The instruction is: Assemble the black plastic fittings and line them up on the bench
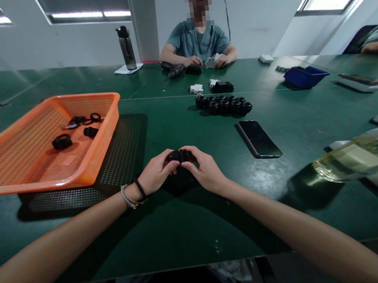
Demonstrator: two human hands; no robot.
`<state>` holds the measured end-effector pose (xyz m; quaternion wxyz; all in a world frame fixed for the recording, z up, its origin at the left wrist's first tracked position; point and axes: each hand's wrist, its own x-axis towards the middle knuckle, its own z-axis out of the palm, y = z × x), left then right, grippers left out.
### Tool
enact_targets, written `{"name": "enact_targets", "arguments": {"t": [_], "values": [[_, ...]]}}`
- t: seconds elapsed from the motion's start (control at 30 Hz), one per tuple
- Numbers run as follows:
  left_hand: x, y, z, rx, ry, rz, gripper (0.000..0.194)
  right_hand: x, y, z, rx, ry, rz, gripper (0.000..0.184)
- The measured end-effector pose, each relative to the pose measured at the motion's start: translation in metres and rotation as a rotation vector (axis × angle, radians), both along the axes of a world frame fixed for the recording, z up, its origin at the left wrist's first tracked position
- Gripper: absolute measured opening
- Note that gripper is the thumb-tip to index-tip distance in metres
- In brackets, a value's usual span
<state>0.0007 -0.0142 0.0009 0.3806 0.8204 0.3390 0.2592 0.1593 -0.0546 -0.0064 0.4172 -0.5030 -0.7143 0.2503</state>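
Between my two hands, just above the green table (pixel 192 223), is a small black cylindrical part (pixel 179 156) lying sideways. My left hand (pixel 160 169) pinches its left end between thumb and fingers. The right end is gripped by my right hand (pixel 203 166), thumb below and fingers over it. Whether it is one piece or two joined pieces I cannot tell. A group of shiny black round parts (pixel 224 105) sits farther back on the table. To the left stands an orange basket (pixel 106 138) with several black ring-like parts (pixel 62 141) in it.
A phone (pixel 258 138) lies right of my hands. Nearer the right edge are a bottle of yellowish liquid (pixel 359 155) and white pieces. Farther back are a blue tray (pixel 306 76), a dark water bottle (pixel 126 48) and a power drill (pixel 175 69) beside a seated person (pixel 199 43) handling a white part.
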Motion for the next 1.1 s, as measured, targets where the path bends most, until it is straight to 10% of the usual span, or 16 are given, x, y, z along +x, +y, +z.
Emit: {"name": "enact_targets", "arguments": {"t": [0.63,1.1], "values": [[0.000,0.005,-0.003,0.192,0.089,0.049,0.031,-0.006,0.000,0.000,-0.293,0.249,0.025,0.023],[0.001,0.003,-0.004,-0.055,0.005,-0.084,0.036,0.012,0.003,-0.008,0.255,-0.176,0.069,0.028]]}}
